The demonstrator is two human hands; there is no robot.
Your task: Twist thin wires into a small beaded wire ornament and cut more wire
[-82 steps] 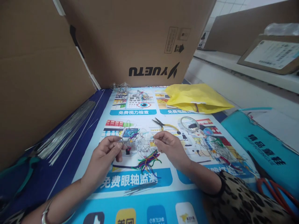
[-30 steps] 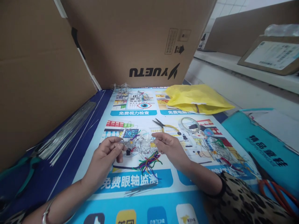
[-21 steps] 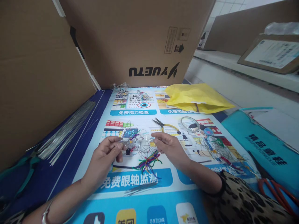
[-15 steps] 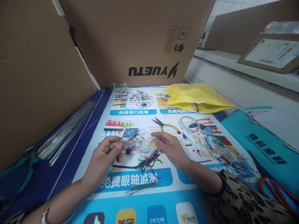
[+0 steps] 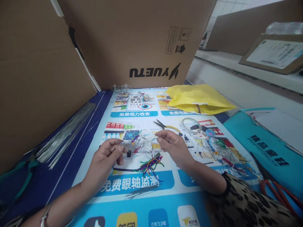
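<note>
My left hand (image 5: 107,154) pinches thin silvery wire between thumb and forefinger, over the left side of a loose wire tangle (image 5: 143,142). To the right of the tangle, my right hand (image 5: 174,148) has its thumb and fingertips together; whatever they hold is too fine to make out. Just below, between the hands, lies a bunch of multicoloured threads (image 5: 151,165). Pliers with yellow handles (image 5: 165,125) rest beyond my right hand, their dark jaws pointing left. Short dark strands (image 5: 142,191) lie nearer to me.
A bundle of straight wires (image 5: 68,135) and a teal-handled tool (image 5: 28,176) are at left. On the right lie a tape roll (image 5: 192,126), more tangled wire (image 5: 219,149), a yellow bag (image 5: 201,97) and red-handled scissors (image 5: 278,192). A cardboard box (image 5: 142,41) walls the back.
My right hand has drawn slightly away from the tangle, to the right and up. The wire loop seen at its fingertips before no longer shows clearly. My left hand keeps its pinch.
</note>
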